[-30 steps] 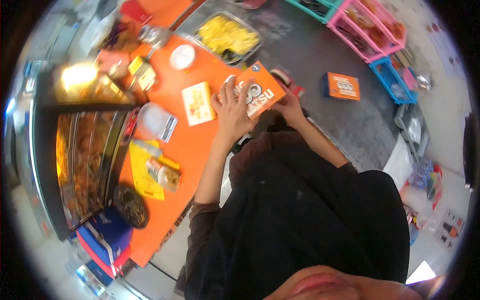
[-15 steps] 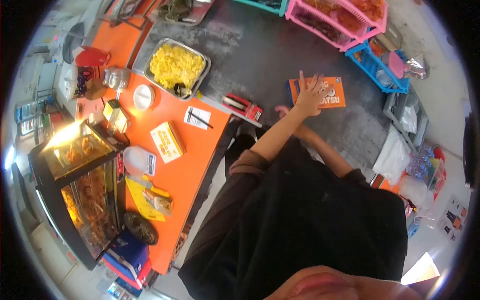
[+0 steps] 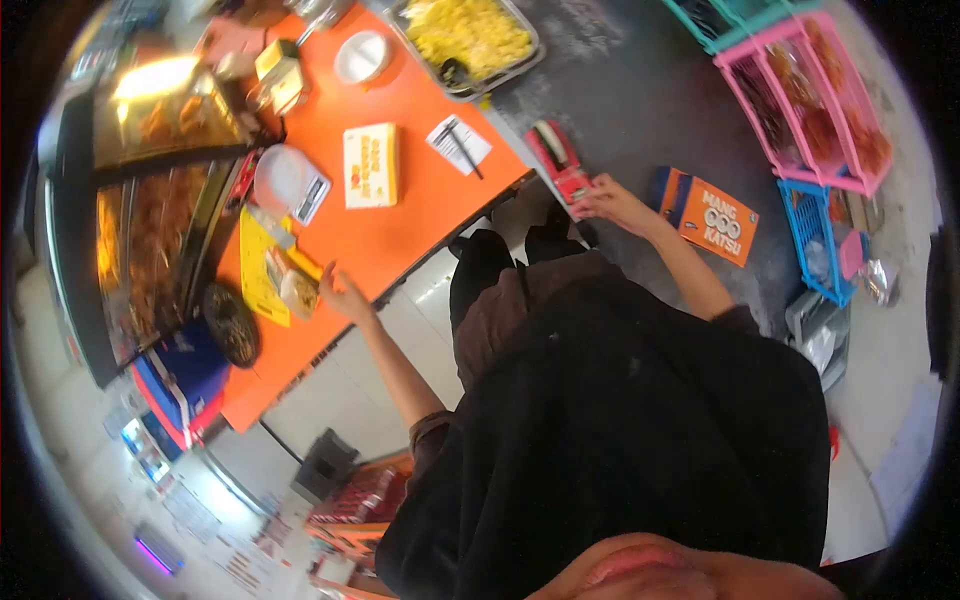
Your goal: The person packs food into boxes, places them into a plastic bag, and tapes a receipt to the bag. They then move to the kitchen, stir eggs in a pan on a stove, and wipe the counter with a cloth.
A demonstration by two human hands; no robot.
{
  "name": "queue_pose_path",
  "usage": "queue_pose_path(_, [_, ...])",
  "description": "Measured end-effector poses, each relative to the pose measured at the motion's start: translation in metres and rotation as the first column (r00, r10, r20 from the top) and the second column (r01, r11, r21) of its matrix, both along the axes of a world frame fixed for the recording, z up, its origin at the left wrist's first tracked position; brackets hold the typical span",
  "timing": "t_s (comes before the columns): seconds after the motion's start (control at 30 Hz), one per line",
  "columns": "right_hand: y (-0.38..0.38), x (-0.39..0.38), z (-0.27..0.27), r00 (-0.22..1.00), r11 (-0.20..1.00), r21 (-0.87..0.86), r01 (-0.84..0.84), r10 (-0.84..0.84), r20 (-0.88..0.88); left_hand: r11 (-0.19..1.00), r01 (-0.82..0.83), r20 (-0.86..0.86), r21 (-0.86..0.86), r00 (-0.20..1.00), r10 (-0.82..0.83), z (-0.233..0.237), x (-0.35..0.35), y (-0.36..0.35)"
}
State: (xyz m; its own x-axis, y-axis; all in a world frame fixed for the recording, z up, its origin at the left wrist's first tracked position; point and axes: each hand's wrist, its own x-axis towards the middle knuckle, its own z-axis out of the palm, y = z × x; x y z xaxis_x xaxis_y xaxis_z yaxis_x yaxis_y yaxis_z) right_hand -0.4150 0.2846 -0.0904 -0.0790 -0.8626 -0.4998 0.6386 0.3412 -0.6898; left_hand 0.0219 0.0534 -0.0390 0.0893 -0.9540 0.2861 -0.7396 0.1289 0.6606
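Fingers of the right hand [image 3: 612,203] bunched close together at the near end of the red tape dispenser [image 3: 558,155], on the dark counter [image 3: 620,110] by its edge; can't tell if they're clamped on tape, on the body or just resting. Left hand [image 3: 345,298] out over the orange table [image 3: 400,240], fingers loosely apart, nothing seen in them, tips close to the yellow handle [image 3: 304,264] of what looks like a knife; contact unclear. Main change is where the hands are: both off the orange MANG KATSU box [image 3: 717,222], which lies on the dark counter just beyond the right wrist, lettering up. Blue-and-orange second box [image 3: 671,188] shows at its side; stacked or just overlapping, can't tell. My read: boxes are parked and sit without support, activity is at the dispenser, left hand is free. White and yellow box [image 3: 370,168] is on the orange table, apart from both hands. Paper slip [image 3: 478,148] with dark pen [image 3: 465,152] across it lies between that box and the dispenser, neither hand on it
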Motion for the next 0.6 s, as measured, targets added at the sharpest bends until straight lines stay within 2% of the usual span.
queue_pose_path(0.03, [0.009,0.004,-0.004,0.845,0.985,-0.045,-0.164,0.117,-0.522,0.999,-0.045,0.001,-0.003,0.999,0.045,-0.010,0.033,0.002])
queue_pose_path(0.07, [0.017,0.007,-0.010,0.436,0.943,-0.024,-0.332,0.131,-0.890,0.983,-0.181,-0.163,0.028,0.969,0.183,-0.020,0.068,0.008])
queue_pose_path(0.1, [0.027,0.010,-0.036,0.393,0.956,0.020,-0.293,0.139,-0.909,0.948,-0.311,-0.318,0.065,0.894,0.315,-0.021,0.099,0.017])
queue_pose_path(0.13, [0.026,0.010,-0.061,0.349,0.965,0.047,-0.258,0.138,-0.927,0.928,-0.354,-0.239,0.116,0.897,0.372,-0.013,0.111,0.025])
queue_pose_path(0.17, [0.018,0.012,-0.063,0.673,0.993,0.063,-0.099,0.114,-0.731,0.900,-0.405,-0.159,0.159,0.889,0.429,-0.007,0.119,0.027])
queue_pose_path(0.2, [0.014,0.019,-0.064,0.900,0.986,0.164,0.030,0.044,-0.433,0.906,-0.399,-0.187,0.145,0.888,0.421,-0.019,0.144,0.022])
queue_pose_path(0.23, [0.009,0.023,-0.065,0.867,0.989,0.093,0.117,-0.056,-0.495,0.913,-0.387,-0.213,0.130,0.888,0.407,-0.037,0.169,0.014])
queue_pose_path(0.27, [-0.003,0.023,-0.014,0.752,0.956,0.214,-0.200,0.290,-0.592,0.900,-0.404,-0.159,0.165,0.890,0.428,-0.044,0.185,0.003])
queue_pose_path(0.3, [0.008,0.005,-0.028,0.628,0.823,0.401,-0.402,0.567,-0.533,0.888,-0.412,-0.109,0.203,0.892,0.439,-0.048,0.203,-0.014])
queue_pose_path(0.33, [0.001,0.028,0.015,0.690,0.840,0.395,-0.372,0.535,-0.487,0.860,-0.434,-0.013,0.267,0.891,0.454,-0.066,0.234,-0.034])
queue_pose_path(0.37, [-0.009,0.053,0.055,0.731,0.818,0.478,-0.321,0.535,-0.424,0.829,-0.451,0.077,0.331,0.889,0.452,-0.093,0.264,-0.056])
queue_pose_path(0.4, [-0.021,0.068,0.062,0.722,0.823,0.464,-0.328,0.535,-0.439,0.830,-0.459,0.062,0.317,0.883,0.465,-0.118,0.287,-0.077])
queue_pose_path(0.47, [-0.040,0.098,0.069,0.726,0.816,0.384,-0.432,0.567,-0.389,0.902,-0.352,-0.200,0.249,0.893,0.404,-0.152,0.316,-0.116])
queue_pose_path(0.5, [-0.066,0.126,0.084,0.625,0.794,0.370,-0.482,0.608,-0.490,0.903,-0.349,-0.207,0.250,0.892,0.402,-0.142,0.316,-0.127])
queue_pose_path(0.57, [-0.118,0.187,0.072,0.715,0.876,0.276,-0.394,0.482,-0.507,0.900,-0.192,-0.349,0.391,0.874,0.338,-0.105,0.298,-0.140])
queue_pose_path(0.6, [-0.147,0.221,0.059,0.716,0.874,0.210,-0.438,0.481,-0.507,0.901,-0.186,-0.365,0.393,0.867,0.339,-0.107,0.305,-0.146])
